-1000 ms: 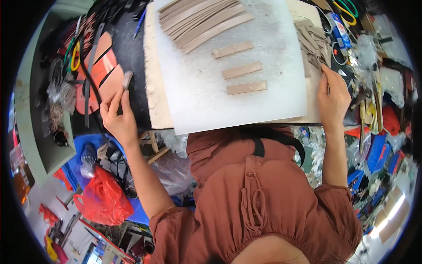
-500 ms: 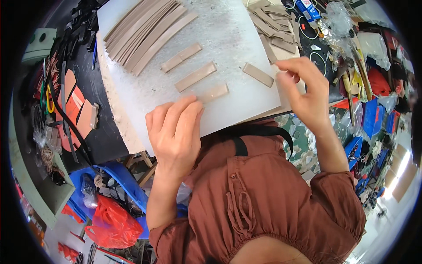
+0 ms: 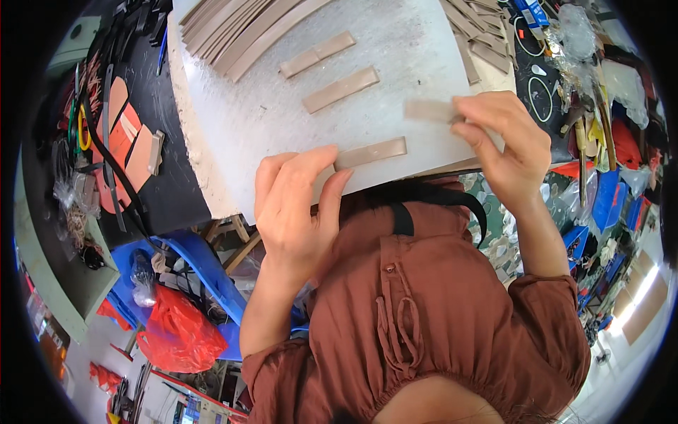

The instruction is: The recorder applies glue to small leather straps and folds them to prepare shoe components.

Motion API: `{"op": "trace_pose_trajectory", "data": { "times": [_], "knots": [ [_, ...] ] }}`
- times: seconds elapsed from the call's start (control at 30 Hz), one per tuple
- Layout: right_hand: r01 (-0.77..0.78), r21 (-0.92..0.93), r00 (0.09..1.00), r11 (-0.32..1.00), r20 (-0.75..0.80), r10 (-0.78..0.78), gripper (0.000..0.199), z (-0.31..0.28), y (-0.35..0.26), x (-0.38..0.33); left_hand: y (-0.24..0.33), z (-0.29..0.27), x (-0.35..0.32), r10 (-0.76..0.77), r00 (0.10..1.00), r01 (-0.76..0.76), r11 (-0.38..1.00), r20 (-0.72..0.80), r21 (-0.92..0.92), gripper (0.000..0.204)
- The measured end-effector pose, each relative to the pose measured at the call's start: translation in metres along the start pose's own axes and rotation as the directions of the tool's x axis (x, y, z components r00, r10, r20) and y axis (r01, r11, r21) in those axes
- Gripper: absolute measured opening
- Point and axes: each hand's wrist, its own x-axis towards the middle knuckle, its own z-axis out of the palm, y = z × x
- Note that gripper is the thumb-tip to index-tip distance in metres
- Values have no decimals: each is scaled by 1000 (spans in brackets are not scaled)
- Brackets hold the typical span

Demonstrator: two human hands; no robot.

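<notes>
My left hand (image 3: 293,212) pinches the left end of a short taupe strip (image 3: 374,152) between thumb and index finger, near the front edge of a white board (image 3: 240,148). Over the board's right side, my right hand (image 3: 514,145) grips another short strip (image 3: 429,111) by its right end; that strip is smeared by motion. Two more short strips, an upper one (image 3: 318,54) and a lower one (image 3: 342,90), lie apart on the board beyond my left hand.
Long taupe strips (image 3: 244,35) lie fanned at the board's far left. A heap of short strips (image 3: 480,32) sits beyond its right edge. Orange-pink pieces (image 3: 131,141) and dark straps rest on the black table at left. A red plastic bag (image 3: 182,332) sits in a blue bin below.
My right hand has taken hold of the strip at right and lifted it. My left hand has shifted right with its strip, further from the two strips beyond. The whole view has shifted too.
</notes>
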Motion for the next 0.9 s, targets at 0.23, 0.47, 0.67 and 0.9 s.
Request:
{"op": "trace_pose_trajectory", "data": {
  "times": [0.23, 0.47, 0.67, 0.9],
  "knots": [
    [191, 122, 974, 974, 98, -203, 33, 29, -18, 8, -5, 1, -4, -7, 1000, 6, 999, -22, -36, 43],
    [188, 119, 974, 975, 106, -201, 37, 36, -17, 3, -6, 1, -6, -45, 997, 34, 986, -64, -165, 43],
    [156, 89, 981, 984, 100, -165, 38, 39, -19, 2, -9, 0, -5, 3, 1000, -6, 992, -21, -124, 45],
    [110, 123, 987, 986, 102, -123, 54, 41, -17, 0, -5, 3, -2, -67, 997, 62, 992, -45, -109, 37]
  ]
}}
